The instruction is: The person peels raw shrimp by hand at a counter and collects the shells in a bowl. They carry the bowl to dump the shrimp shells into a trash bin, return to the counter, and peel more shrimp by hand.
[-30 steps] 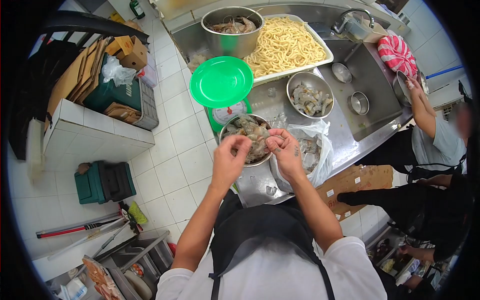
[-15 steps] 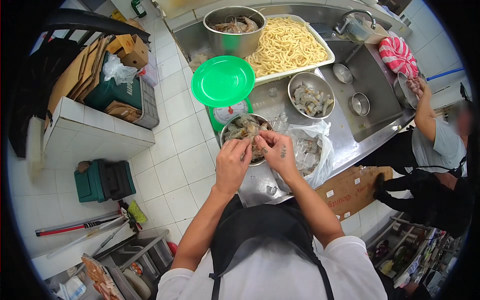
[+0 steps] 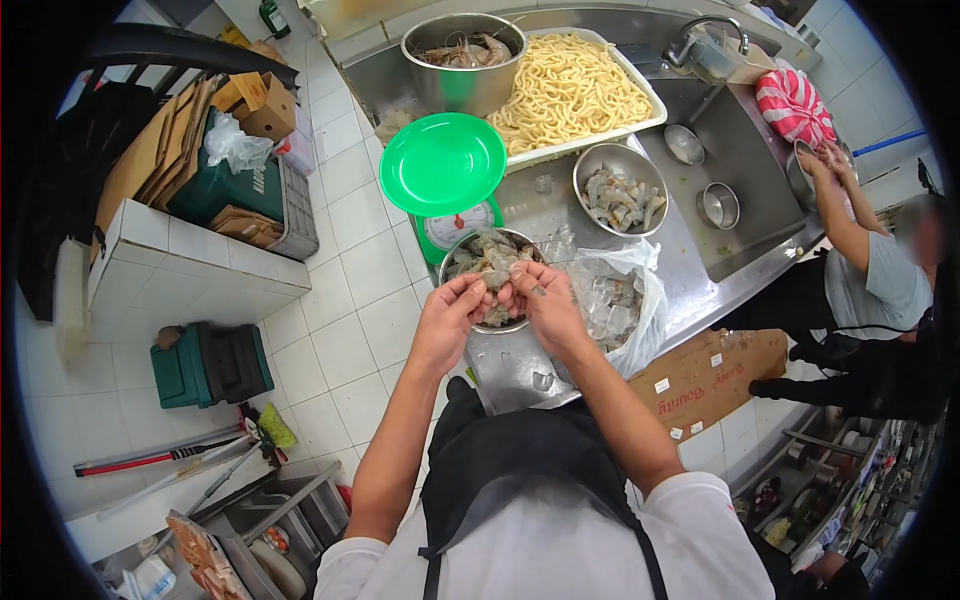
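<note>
Over a steel bowl of shrimp point(image 3: 480, 250), both hands meet at one grey shrimp point(image 3: 495, 278). The fingers of my left hand point(image 3: 447, 315) are pinched on its left side. My right hand point(image 3: 545, 305) grips the other side, fingers curled. Just right of my right hand lies a white plastic bag point(image 3: 645, 320) with ice. Farther back stands a second steel bowl with peeled-looking shrimp point(image 3: 622, 200). A green scale point(image 3: 460, 222) with a green plate point(image 3: 443, 163) is behind the near bowl.
A steel pot point(image 3: 465, 80) of shrimp and a tray of thick noodles point(image 3: 570, 92) stand at the back. The sink point(image 3: 745, 170) holds two small bowls. At the right, a co-worker point(image 3: 870, 260) works at another bowl. Flattened cardboard point(image 3: 715, 380) lies on the floor.
My hands have shifted slightly and now hold a shrimp between them above the bowl. The co-worker's hands have moved, and another person at the right has stepped farther away.
</note>
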A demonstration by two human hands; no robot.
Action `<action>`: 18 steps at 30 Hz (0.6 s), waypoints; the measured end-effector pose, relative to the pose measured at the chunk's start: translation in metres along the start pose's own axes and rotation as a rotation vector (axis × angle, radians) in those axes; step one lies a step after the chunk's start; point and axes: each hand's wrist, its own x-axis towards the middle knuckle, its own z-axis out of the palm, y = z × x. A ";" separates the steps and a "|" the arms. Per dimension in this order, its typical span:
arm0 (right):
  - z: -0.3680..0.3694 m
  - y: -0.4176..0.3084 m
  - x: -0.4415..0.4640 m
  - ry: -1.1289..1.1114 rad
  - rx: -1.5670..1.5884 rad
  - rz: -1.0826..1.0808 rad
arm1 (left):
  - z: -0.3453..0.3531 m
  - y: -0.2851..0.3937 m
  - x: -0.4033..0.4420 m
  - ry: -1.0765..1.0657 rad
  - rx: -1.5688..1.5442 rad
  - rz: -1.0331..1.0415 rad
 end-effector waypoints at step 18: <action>0.016 -0.006 -0.003 0.106 -0.721 -0.507 | 0.012 0.005 -0.001 0.218 0.368 0.217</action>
